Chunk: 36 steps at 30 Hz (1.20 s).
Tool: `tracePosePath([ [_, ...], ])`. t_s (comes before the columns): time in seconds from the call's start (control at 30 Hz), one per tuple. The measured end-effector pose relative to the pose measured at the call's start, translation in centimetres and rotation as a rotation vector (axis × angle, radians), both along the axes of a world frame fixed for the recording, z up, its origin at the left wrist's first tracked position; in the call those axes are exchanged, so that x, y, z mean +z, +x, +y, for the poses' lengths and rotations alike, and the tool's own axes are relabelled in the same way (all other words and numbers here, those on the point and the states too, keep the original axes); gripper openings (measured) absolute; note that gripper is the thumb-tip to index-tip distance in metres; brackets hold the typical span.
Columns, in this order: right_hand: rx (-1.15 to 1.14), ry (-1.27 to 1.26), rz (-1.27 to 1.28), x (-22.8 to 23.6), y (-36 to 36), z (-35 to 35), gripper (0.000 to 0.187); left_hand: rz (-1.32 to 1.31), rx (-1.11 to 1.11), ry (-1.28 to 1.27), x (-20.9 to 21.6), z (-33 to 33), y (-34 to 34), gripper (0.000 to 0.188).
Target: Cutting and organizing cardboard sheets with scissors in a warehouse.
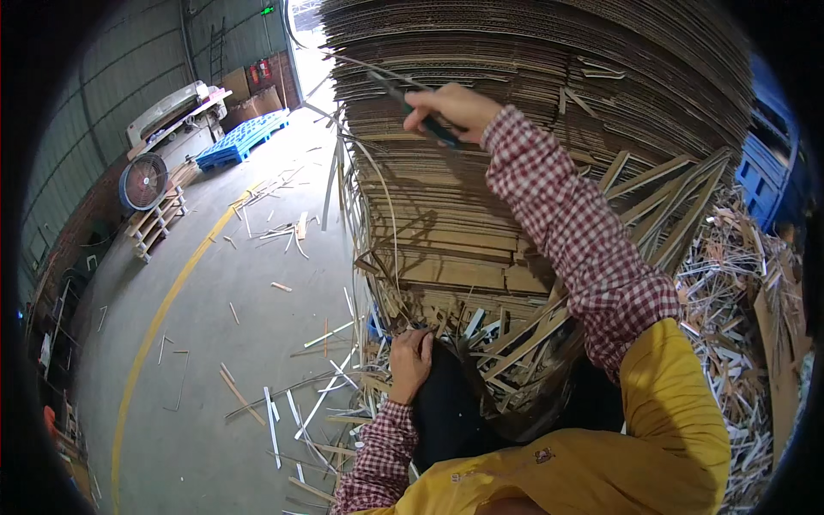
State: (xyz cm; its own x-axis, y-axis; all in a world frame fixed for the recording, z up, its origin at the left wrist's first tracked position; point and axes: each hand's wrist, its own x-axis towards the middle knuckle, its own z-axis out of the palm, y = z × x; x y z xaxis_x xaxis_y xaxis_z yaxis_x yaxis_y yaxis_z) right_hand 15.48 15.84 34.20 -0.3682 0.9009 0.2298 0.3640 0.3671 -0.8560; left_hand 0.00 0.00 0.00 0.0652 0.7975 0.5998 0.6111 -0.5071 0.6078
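The view ahead is being filled by a tall stack of flattened corrugated cardboard (481, 172), its layered edges being turned toward the person. The foot of the stack is being crowded by loose cardboard strips (528, 343), and more are being propped against its right side, beyond the right forearm. At the far right, a blue crate (762, 176) is being bordered by a heap of shredded scraps (721, 292). To the left, the grey floor (283, 322) is being littered with offcuts and crossed by a yellow line (172, 306); beyond it, a fan (144, 182) and blue pallets (243, 140) are being seen.

A dark-handled hand tool (440, 131) is being gripped in the closed fingers of the right hand (463, 110), before the upper left of the stack; its grey end, blurred, is being pointed up and leftward. The left hand (410, 367) is being held low beside the dark trousers (459, 403), fingers bent; whether anything is being grasped cannot be told.

A small green sign (267, 10) is being displayed high up, too small to be read.
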Motion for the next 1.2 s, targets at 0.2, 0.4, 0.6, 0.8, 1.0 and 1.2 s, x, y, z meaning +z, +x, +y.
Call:
tracePosePath([
  [0.2, 0.091, 0.066, -0.046, -3.9, -2.2, -2.9, 0.035, -0.018, 0.01, 0.059, 0.0, 0.2, 0.4, 0.015],
  [0.4, 0.062, 0.202, -0.158, -1.6, -0.8, -2.5, 0.036, -0.015, 0.016, 0.018, 0.1, 0.0, 0.1, 0.014],
  [0.6, -0.034, -0.01, -0.106, 2.5, 0.4, -0.4, 0.048, -0.034, 0.037, -0.024, 0.4, 0.0, 0.3, 0.014],
  [0.8, -0.084, -0.17, 0.172, 2.9, -1.5, -2.1, 0.046, -0.03, 0.011, 0.051, 0.1, 0.2, 0.0, 0.015],
  [1.0, 0.198, 0.183, -0.322, -5.5, -1.3, -3.5, 0.036, -0.028, 0.011, 0.076, 0.0, 0.1, 0.1, 0.015],
  [1.2, -0.023, 0.163, -0.136, -2.3, 2.5, -2.3, 0.035, -0.022, 0.011, 0.012, 0.0, 0.2, 0.3, 0.014],
])
